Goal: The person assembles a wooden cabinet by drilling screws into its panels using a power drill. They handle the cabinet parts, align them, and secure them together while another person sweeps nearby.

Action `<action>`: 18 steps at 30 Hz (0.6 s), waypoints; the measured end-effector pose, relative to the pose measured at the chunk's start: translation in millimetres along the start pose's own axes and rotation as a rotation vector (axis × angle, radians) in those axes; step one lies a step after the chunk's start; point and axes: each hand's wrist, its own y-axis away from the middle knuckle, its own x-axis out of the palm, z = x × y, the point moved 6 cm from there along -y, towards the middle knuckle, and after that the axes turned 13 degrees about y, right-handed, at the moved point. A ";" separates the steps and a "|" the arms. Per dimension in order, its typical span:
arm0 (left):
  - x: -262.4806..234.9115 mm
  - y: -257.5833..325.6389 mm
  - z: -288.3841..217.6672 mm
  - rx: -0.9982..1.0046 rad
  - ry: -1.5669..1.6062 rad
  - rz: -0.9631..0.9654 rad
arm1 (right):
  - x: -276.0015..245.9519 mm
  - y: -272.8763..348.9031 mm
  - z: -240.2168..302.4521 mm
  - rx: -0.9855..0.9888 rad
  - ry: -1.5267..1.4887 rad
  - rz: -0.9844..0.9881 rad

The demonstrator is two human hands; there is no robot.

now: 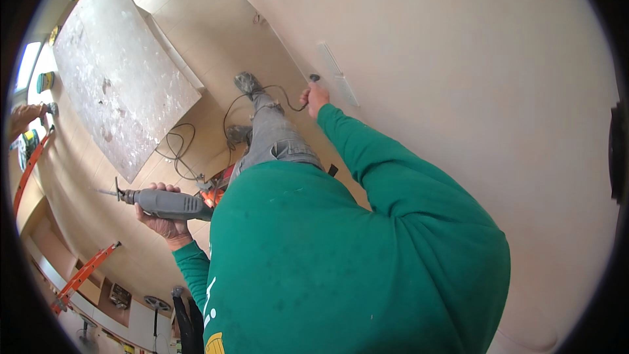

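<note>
My left hand [165,224] is wrapped around the body of a dark grey reciprocating saw [171,204]. The saw lies level at my left side, its thin blade pointing left. Close to the wall on the far side, my right hand [317,99] is closed on a black plug [314,78] at the end of a cord. A black cord [282,87] trails from that hand past my shoes. Just right of the plug, a long white wall plate [338,72] is set in the pale wall. Whether the plug touches the plate I cannot tell.
A paint-splattered board table [124,78] stands at the far left. Loops of black cord [180,151] lie beside it on the floor. Orange ladder parts [85,276] are on the left. Another person's hand [26,120] shows at the left rim, with dark-trousered legs [183,318] lower down.
</note>
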 end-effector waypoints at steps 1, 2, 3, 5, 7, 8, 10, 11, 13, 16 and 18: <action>0.8 4.5 -5.7 0.024 0.000 0.008 | -17.6 -0.2 -5.1 -0.037 0.050 -0.035; 2.4 11.4 -13.8 0.025 0.001 0.003 | -31.1 0.2 -11.3 -0.075 0.102 -0.070; 0.1 16.0 -19.1 0.025 0.008 0.018 | -37.8 5.4 -17.5 -0.041 0.067 -0.104; -4.9 21.1 -30.9 0.027 0.024 0.046 | -47.8 16.5 -30.3 0.025 0.000 -0.172; -5.9 26.4 -32.7 0.065 0.004 0.003 | -61.5 20.2 -36.1 0.064 0.038 -0.267; -9.0 28.8 -33.9 0.089 -0.009 -0.030 | -67.8 22.1 -38.7 0.083 0.057 -0.314; -10.9 28.9 -31.1 0.104 -0.018 -0.071 | -78.0 19.6 -36.7 0.032 0.123 -0.346; -11.2 28.9 -27.7 0.097 -0.017 -0.084 | -82.4 18.2 -35.6 0.007 0.155 -0.361; -10.4 26.5 -22.6 0.072 -0.016 -0.087 | -88.9 10.0 -29.9 -0.047 0.099 -0.363; -11.9 23.9 -16.0 0.033 0.019 -0.070 | -82.7 5.3 -21.1 -0.077 0.067 -0.307; -10.2 24.3 -13.6 0.030 -0.012 -0.094 | -76.4 5.6 -17.4 -0.077 0.041 -0.283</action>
